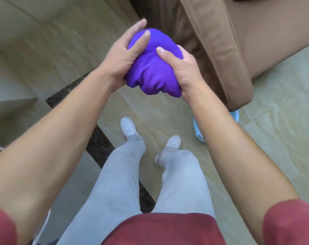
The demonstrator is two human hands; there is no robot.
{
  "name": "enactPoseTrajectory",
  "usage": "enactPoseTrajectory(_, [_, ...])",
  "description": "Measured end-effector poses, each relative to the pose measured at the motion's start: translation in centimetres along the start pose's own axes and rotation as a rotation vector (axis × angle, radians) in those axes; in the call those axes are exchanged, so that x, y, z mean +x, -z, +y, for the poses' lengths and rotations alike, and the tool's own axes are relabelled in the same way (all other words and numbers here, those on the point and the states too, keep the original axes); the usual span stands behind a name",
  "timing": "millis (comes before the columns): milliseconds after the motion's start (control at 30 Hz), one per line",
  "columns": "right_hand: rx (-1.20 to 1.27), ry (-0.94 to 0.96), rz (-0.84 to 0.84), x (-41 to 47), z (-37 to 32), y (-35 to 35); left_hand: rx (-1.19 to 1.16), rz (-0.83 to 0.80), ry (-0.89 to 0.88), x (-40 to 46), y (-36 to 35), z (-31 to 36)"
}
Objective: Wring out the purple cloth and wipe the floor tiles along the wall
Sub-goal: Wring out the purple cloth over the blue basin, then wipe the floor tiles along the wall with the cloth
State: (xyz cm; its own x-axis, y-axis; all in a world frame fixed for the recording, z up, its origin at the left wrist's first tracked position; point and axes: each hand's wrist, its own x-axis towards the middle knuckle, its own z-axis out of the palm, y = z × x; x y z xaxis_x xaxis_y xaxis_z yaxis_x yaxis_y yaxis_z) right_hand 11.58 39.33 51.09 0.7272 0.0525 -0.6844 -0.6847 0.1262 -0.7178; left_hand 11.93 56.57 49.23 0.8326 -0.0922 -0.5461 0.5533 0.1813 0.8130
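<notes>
The purple cloth point(152, 68) is bunched into a ball, held in front of me at about waist height above the floor. My left hand point(122, 55) presses on its left side, thumb laid over the top. My right hand point(183, 68) clasps its right side, thumb on the upper face. Both hands squeeze the cloth between them. Beige floor tiles point(277, 112) lie below, and a dark strip point(99, 144) runs diagonally under my legs.
A brown upholstered sofa point(238, 41) stands at the upper right, close to the cloth. A light blue basin point(198, 131) is partly hidden behind my right forearm at the sofa's corner. My feet in white shoes point(129, 127) stand on the tiles. A beige wall surface point(44, 41) is at left.
</notes>
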Motion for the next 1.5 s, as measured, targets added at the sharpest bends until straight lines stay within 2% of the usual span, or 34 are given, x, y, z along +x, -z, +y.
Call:
enactPoseTrajectory(100, [-0.111,0.044,-0.057,3.8,-1.9,-4.6,-0.013,-0.051,0.090,1.7,5.4,0.8])
enactPoseTrajectory(167, [-0.213,0.046,-0.130,7.4,-3.0,-7.4,0.024,-0.019,0.120,3.6,8.6,1.2])
enactPoseTrajectory(300, [-0.394,0.049,-0.189,16.0,-4.7,-11.4,-0.149,0.138,0.090,8.9,12.5,2.1])
enactPoseTrajectory(433, [-0.706,0.185,-0.272,26.9,-4.8,-15.5,-0.255,0.355,0.049,16.5,17.3,0.9])
enactPoseTrajectory(667, [-1.095,0.392,-0.344,48.1,2.9,-20.9,-0.124,0.525,0.088,33.3,27.7,-8.7])
enactPoseTrajectory(867, [-1.208,0.452,-0.388,63.8,12.2,-25.4,0.029,0.603,0.076,46.0,36.8,-18.9])
enactPoseTrajectory(1000, [-1.278,0.593,-0.354,71.1,16.7,-26.7,0.050,0.607,0.064,51.5,41.5,-23.7])
enactPoseTrajectory(1133, [-1.364,0.688,-0.282,75.3,19.3,-28.2,0.254,0.614,0.020,54.9,44.4,-26.5])
enactPoseTrajectory(1233, [-1.457,0.958,0.011,75.1,21.3,-29.0,0.481,0.765,-0.063,54.9,46.0,-28.4])
enactPoseTrajectory(1267, [-1.517,1.041,0.017,74.0,22.4,-29.3,0.614,0.840,-0.095,54.2,46.5,-29.2])
enactPoseTrajectory(1300, [-1.615,1.073,-0.075,72.7,23.9,-29.5,0.765,0.899,-0.107,53.1,46.9,-30.1])
enactPoseTrajectory(1367, [-1.843,0.948,-0.346,71.1,26.9,-29.4,0.998,0.923,-0.083,50.5,47.8,-32.1])
enactPoseTrajectory(1400, [-1.914,0.895,-0.395,71.0,27.7,-29.0,1.068,0.908,-0.070,49.2,48.5,-33.4])
enactPoseTrajectory(1433, [-1.933,0.883,-0.386,71.5,27.6,-28.4,1.113,0.897,-0.050,47.8,49.4,-34.8])
enactPoseTrajectory(1500, [-1.887,0.869,-0.246,73.4,26.1,-26.2,1.168,0.866,0.015,45.6,51.0,-37.4])
